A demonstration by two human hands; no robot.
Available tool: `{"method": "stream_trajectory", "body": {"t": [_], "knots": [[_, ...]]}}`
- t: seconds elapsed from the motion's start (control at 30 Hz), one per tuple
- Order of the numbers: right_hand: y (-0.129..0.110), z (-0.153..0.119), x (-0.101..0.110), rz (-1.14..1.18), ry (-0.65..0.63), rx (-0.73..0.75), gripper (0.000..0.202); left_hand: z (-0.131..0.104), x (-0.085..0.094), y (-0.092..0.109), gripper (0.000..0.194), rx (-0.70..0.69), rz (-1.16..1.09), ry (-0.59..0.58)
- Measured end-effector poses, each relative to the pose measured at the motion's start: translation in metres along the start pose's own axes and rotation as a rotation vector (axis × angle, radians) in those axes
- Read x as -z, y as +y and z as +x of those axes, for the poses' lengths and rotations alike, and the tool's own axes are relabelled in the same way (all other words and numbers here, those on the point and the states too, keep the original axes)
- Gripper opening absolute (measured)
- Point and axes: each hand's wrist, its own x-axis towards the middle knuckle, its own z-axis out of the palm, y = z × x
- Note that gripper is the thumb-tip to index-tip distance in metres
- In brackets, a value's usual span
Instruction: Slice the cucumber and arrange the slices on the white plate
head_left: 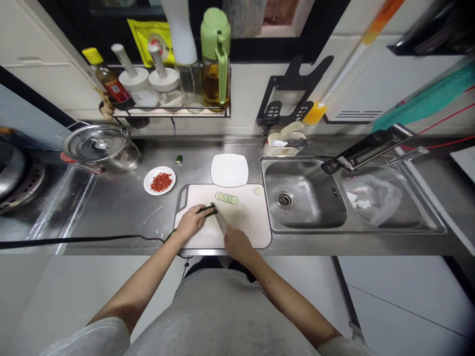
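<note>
On a white cutting board [252,217] with a dark rim, my left hand [191,222] presses a dark green cucumber piece [211,211] with its fingers. My right hand [236,243] is wrapped round the handle of a knife [221,221], whose blade is at the cucumber's right end. Overlapping pale green cucumber slices [226,198] lie in a row above the blade. One more slice [257,191] sits by the board's upper right corner. Behind the board is a white plate [229,170]. A cucumber end [178,159] rests on the counter.
A small plate [147,182] of chopped red pieces [161,182] and a lidded steel pot [122,157] stand at the left. The double sink [304,217] is to the right. A seasoning rack [178,112] hangs behind.
</note>
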Motion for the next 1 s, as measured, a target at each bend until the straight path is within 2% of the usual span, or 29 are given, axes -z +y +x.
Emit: {"method": "stream_trajectory", "body": {"t": [0.77, 1.0], "knots": [[0.006, 0.011, -0.013, 0.002, 0.011, 0.031, 0.032, 0.001, -0.001, -0.002, 0.04, -0.015, -0.023, 0.021], [0.002, 0.02, -0.026, 0.047, 0.006, -0.035, 0.031, 0.001, -0.001, -0.003, 0.041, -0.009, -0.031, 0.014]]}}
